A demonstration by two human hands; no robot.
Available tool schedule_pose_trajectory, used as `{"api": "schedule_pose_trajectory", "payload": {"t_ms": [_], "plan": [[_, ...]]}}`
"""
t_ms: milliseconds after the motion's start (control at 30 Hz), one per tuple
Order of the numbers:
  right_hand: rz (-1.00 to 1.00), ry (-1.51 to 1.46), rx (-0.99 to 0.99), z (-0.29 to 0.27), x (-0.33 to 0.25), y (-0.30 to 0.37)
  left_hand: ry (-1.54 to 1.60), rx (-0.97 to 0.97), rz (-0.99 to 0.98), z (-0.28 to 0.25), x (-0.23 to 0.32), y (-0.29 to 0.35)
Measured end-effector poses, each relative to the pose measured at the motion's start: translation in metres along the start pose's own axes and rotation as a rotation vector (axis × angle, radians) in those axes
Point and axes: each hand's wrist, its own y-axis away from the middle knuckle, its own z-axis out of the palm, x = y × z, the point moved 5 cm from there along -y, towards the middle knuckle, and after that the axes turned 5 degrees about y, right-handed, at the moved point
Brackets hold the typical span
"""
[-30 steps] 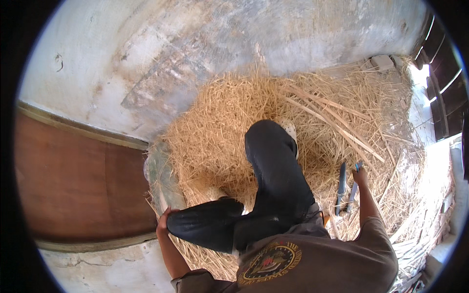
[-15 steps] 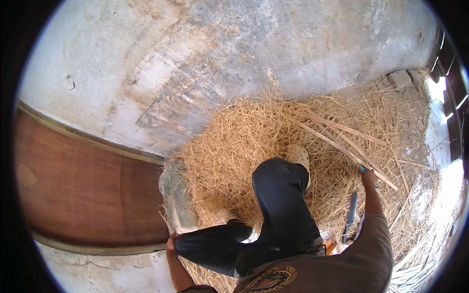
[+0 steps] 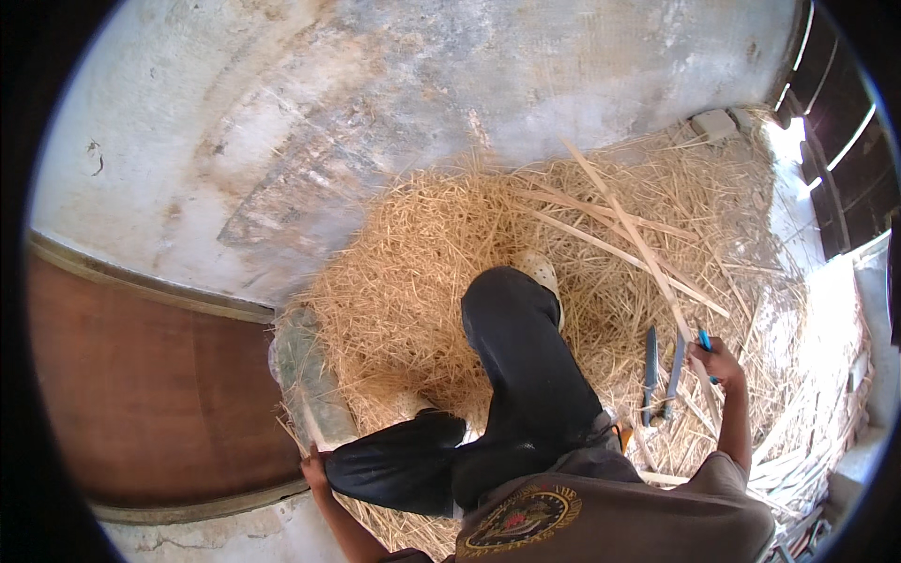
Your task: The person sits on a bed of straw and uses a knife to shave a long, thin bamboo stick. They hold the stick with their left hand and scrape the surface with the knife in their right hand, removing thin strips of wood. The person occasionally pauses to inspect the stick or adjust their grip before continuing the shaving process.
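My right hand [image 3: 717,360] is closed round a long, pale wooden strip [image 3: 638,239], raised at a slant over the straw. A slim blue pen-like object [image 3: 706,342] sticks out of the same fist. By my bent left knee, my left hand [image 3: 316,471] is closed near a thin pale sliver; what it grips is too small to make out. Beyond the right hand, more wooden strips [image 3: 619,251] lie crossed on the straw [image 3: 413,272]. Two dark-bladed knives [image 3: 650,371] rest on the straw between my right leg and right hand.
A stained plaster wall [image 3: 394,84] rises at the back. At left is a brown wooden panel [image 3: 160,385], with a greenish block [image 3: 314,375] beside it. A grey brick [image 3: 715,126] stands at the back right. Pale strips [image 3: 788,460] are heaped at the right.
My right hand has picked up a strip and brought it nearer, tilted above the others. The view has shifted right, and the second knife now shows fully. My left hand stays by the knee.
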Motion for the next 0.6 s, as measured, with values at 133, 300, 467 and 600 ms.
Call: {"api": "schedule_pose_trajectory", "payload": {"t_ms": [133,300,467,600], "plan": [[0.025,0.019,-0.010,0.048,-0.094,0.035,-0.149,0.346,0.342,0.009,0.087,0.050],[-0.317,-0.154,-0.292,0.109,-0.210,0.044,0.560,0.192,0.612,0.049,0.222,0.117],[-0.548,-0.075,-0.587,0.174,-0.298,0.071,0.797,-0.249,0.689,0.090,0.363,0.175],[-0.710,-0.017,-0.788,0.231,-0.335,0.099,1.087,-0.428,0.592,0.091,0.431,0.176]]}}
